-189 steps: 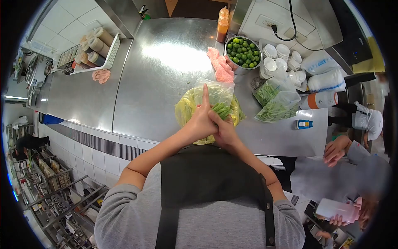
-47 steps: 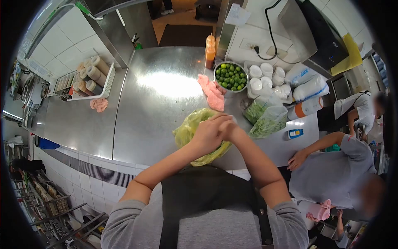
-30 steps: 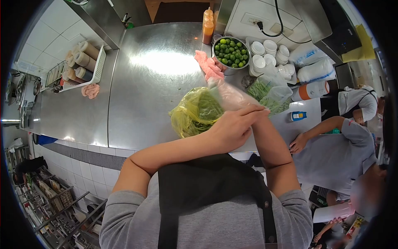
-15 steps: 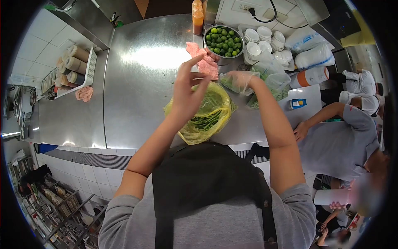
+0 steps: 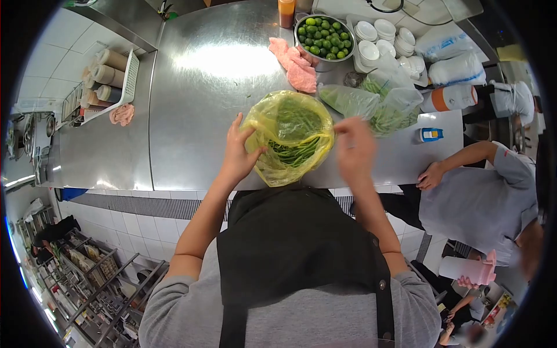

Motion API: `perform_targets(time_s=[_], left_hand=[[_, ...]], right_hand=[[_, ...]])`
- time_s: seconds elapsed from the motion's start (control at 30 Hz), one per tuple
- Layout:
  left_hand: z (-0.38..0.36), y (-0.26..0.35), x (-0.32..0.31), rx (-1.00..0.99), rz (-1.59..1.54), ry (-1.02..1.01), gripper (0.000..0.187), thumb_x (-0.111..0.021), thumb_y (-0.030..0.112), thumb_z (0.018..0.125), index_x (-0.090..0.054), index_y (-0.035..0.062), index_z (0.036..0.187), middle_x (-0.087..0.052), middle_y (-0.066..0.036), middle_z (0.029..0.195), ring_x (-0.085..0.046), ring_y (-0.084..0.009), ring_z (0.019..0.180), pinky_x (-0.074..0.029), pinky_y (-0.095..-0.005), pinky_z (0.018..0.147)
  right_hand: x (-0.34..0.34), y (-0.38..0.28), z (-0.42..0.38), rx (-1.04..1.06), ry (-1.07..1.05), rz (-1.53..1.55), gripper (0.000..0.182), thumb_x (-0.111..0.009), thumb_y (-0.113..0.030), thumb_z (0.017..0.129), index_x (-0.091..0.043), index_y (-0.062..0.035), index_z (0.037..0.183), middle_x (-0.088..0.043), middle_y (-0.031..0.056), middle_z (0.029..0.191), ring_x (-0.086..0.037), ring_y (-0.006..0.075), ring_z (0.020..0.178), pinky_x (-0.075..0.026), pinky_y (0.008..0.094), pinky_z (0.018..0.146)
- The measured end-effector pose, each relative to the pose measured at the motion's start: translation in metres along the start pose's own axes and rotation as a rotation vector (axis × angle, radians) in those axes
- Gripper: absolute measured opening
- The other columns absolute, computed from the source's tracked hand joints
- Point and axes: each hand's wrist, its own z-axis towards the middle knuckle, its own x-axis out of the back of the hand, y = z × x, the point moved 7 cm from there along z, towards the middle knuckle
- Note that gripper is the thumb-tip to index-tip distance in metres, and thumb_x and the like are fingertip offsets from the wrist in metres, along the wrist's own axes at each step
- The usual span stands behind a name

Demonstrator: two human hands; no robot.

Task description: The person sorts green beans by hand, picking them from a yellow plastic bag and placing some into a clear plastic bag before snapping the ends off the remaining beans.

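A yellow plastic bag [image 5: 290,104] stands with its mouth open on the steel counter, with cut green vegetables [image 5: 295,152] inside. My left hand [image 5: 239,149] is at the bag's left side, fingers spread, thumb and fingertips touching its edge. My right hand [image 5: 354,145] is at the right edge of the bag, blurred by motion; whether its fingers grip the plastic cannot be made out. Clear bags of greens [image 5: 386,107] lie to the right behind that hand. Just behind the yellow bag is a pink cloth [image 5: 297,68].
A metal bowl of limes [image 5: 325,59], an orange bottle [image 5: 286,13] and stacked white dishes [image 5: 367,51] stand at the back. A basket of bottles [image 5: 129,81] is at the left. A co-worker's hand [image 5: 430,176] rests on the counter's right edge, near a blue-and-white item [image 5: 431,135].
My right hand has left the clear bag and come to the yellow bag's right edge. My left hand has lowered from above the bag to its left side.
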Motion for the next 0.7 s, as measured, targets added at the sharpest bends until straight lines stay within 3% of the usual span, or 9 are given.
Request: perform_targets(time_s=[0.1,0.2,0.23,0.27,0.37,0.4,0.47,0.5,0.7], left_hand=[[0.030,0.008,-0.007,-0.015,-0.102,0.060,0.054,-0.084,0.007,0.072,-0.067,0.0048,0.123,-0.048,-0.020,0.145,-0.049,-0.0419,0.129,-0.042,-0.0475,0.106],[0.058,0.030,0.002,0.009,-0.159,0.116,0.055,-0.081,0.003,0.073,-0.062,-0.0007,0.125,-0.058,-0.023,0.132,-0.059,-0.0387,0.118,-0.049,-0.0454,0.096],[0.066,0.035,0.007,0.037,-0.186,0.150,0.053,-0.080,0.001,0.074,-0.060,-0.0043,0.123,-0.060,-0.025,0.127,-0.061,-0.0375,0.116,-0.051,-0.0462,0.092],[0.071,0.038,0.008,0.035,-0.183,0.167,0.053,-0.080,0.001,0.074,-0.060,-0.0043,0.123,-0.060,-0.025,0.127,-0.061,-0.0375,0.116,-0.051,-0.0462,0.092],[0.072,-0.007,-0.021,0.489,-0.776,-0.001,0.053,-0.078,0.003,0.080,-0.058,-0.0087,0.127,-0.063,-0.021,0.123,-0.067,-0.0279,0.104,-0.057,-0.0425,0.087],[0.069,-0.022,-0.018,0.486,-0.774,0.009,0.053,-0.078,0.003,0.080,-0.058,-0.0087,0.127,-0.063,-0.021,0.123,-0.067,-0.0279,0.104,-0.057,-0.0425,0.087],[0.059,-0.040,-0.042,0.727,-1.265,-0.394,0.054,-0.075,0.012,0.085,-0.058,-0.0061,0.133,-0.064,-0.019,0.126,-0.065,-0.0278,0.110,-0.055,-0.0399,0.093],[0.057,-0.044,-0.040,0.657,-1.377,-0.473,0.054,-0.072,0.019,0.089,-0.057,-0.0050,0.134,-0.062,-0.018,0.130,-0.064,-0.0273,0.112,-0.054,-0.0407,0.096],[0.047,-0.060,-0.028,0.460,-0.714,-0.188,0.044,-0.087,0.024,0.077,-0.074,-0.0015,0.111,-0.074,-0.013,0.102,-0.071,-0.0247,0.090,-0.056,-0.0399,0.083]], right_hand=[[-0.080,-0.001,-0.036,0.056,-0.593,0.118,0.022,-0.059,0.003,0.080,-0.067,-0.0019,0.100,-0.066,0.0148,0.098,-0.064,0.0341,0.094,-0.051,0.0417,0.085],[-0.104,0.015,-0.037,0.197,-0.593,-0.035,0.028,-0.063,0.002,0.078,-0.068,-0.0024,0.105,-0.064,0.0158,0.109,-0.062,0.0361,0.104,-0.049,0.0447,0.093],[-0.096,0.018,-0.027,0.216,-0.532,-0.174,0.053,-0.071,-0.001,0.076,-0.060,-0.0043,0.128,-0.058,0.0186,0.122,-0.059,0.0383,0.111,-0.048,0.0455,0.098],[-0.089,0.019,-0.019,0.234,-0.530,-0.172,0.053,-0.071,-0.001,0.076,-0.060,-0.0043,0.128,-0.058,0.0186,0.122,-0.059,0.0383,0.111,-0.048,0.0455,0.098],[-0.075,0.061,0.001,-0.002,-0.519,-0.294,0.104,-0.088,-0.018,0.065,-0.032,-0.0090,0.152,-0.045,0.0232,0.140,-0.049,0.0435,0.127,-0.044,0.0454,0.107],[-0.077,0.073,-0.002,0.008,-0.518,-0.291,0.104,-0.088,-0.018,0.065,-0.032,-0.0090,0.152,-0.045,0.0232,0.140,-0.049,0.0435,0.127,-0.044,0.0454,0.107],[-0.075,0.090,0.006,-0.010,-0.459,-0.218,0.101,-0.092,-0.027,0.063,-0.040,-0.0085,0.147,-0.047,0.0222,0.142,-0.048,0.0414,0.131,-0.042,0.0436,0.110],[-0.078,0.101,0.007,0.004,-0.435,-0.223,0.101,-0.092,-0.027,0.063,-0.040,-0.0085,0.147,-0.047,0.0222,0.142,-0.048,0.0414,0.131,-0.042,0.0436,0.110],[-0.093,0.152,0.014,-0.120,-0.373,0.182,0.081,-0.090,-0.041,0.069,-0.056,-0.0009,0.131,-0.060,0.0188,0.129,-0.056,0.0334,0.122,-0.044,0.0418,0.105]])
